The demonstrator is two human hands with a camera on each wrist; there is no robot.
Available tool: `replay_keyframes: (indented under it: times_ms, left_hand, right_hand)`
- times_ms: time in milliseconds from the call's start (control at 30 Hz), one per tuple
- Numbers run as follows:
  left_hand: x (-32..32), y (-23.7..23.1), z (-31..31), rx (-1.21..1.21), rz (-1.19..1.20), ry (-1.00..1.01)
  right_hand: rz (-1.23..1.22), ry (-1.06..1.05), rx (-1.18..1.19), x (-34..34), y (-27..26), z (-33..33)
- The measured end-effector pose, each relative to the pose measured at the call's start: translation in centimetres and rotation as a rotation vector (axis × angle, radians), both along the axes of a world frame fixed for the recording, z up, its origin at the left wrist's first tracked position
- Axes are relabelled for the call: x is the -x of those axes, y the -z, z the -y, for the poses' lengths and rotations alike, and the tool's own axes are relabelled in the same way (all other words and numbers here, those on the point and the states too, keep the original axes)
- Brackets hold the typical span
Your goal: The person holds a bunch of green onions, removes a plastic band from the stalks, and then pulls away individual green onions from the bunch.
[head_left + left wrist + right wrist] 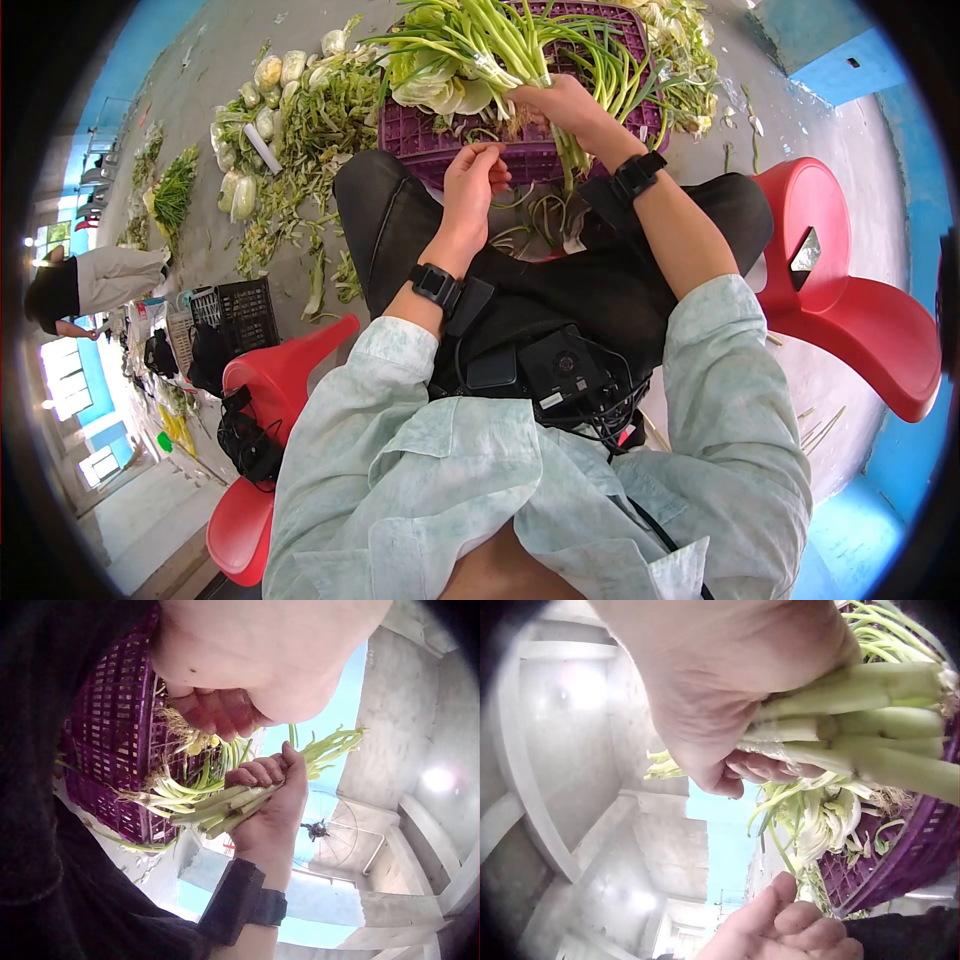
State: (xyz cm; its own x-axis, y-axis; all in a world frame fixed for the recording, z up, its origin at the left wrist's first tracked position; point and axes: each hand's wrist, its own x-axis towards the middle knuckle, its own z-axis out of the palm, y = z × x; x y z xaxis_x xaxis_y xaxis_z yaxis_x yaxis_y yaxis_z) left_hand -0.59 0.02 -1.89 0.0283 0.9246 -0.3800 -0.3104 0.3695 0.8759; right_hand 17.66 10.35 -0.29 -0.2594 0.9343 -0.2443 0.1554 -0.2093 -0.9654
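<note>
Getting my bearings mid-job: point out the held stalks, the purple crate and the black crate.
Held stalks (889, 724): right wrist view, on a thick pale stem.
Purple crate (109, 739): left wrist view, on its slotted wall.
Black crate (248, 312): head view, on its lattice.

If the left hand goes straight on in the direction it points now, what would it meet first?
Most likely the purple crate, just ahead of the left hand in the head view, though depth is unclear and it might pass above.
</note>
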Motion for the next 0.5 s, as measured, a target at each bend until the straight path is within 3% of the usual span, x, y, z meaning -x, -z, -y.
replay_keyframes:
  times_ms: [167, 267, 367, 500]
  left_hand:
    - [-0.4, -0.4, 0.0, 0.029, -0.027, 0.042]
    - [-0.9, -1.1, 0.2, -0.051, -0.060, 0.087]
    - [-0.9, -0.5, 0.0, -0.117, 0.010, 0.105]
    - [-1.1, -1.7, 0.4, -0.121, -0.038, 0.116]
  right_hand:
    - [0.034, -0.076, -0.041, 0.7, -0.1, 0.3]
    - [-0.022, -0.142, -0.020, 0.9, 0.5, 0.5]
    - [-0.193, -0.167, 0.112, 1.4, -2.3, 2.3]
    - [-0.225, -0.326, 0.081, 2.1, -0.2, 1.2]
